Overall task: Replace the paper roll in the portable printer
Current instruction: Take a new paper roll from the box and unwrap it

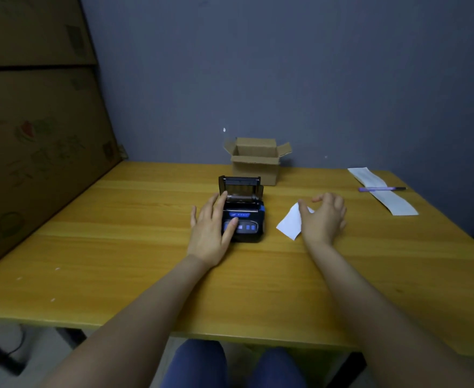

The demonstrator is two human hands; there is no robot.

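Observation:
A small black portable printer (247,219) with blue buttons sits mid-table, its lid standing open at the back. My left hand (212,228) lies flat against the printer's left side, thumb on the front panel, fingers spread. My right hand (324,217) hovers over the table to the printer's right, fingers curled around something white; a loose white paper strip (290,224) sticks out from under it toward the left. Whether a roll is inside that hand I cannot tell. The printer's paper bay is dark and partly hidden.
A small open cardboard box (256,161) stands behind the printer near the wall. A long white paper strip (382,190) with a purple pen (381,189) across it lies at the far right. Large cardboard boxes (34,135) line the left side of the wooden table (146,261).

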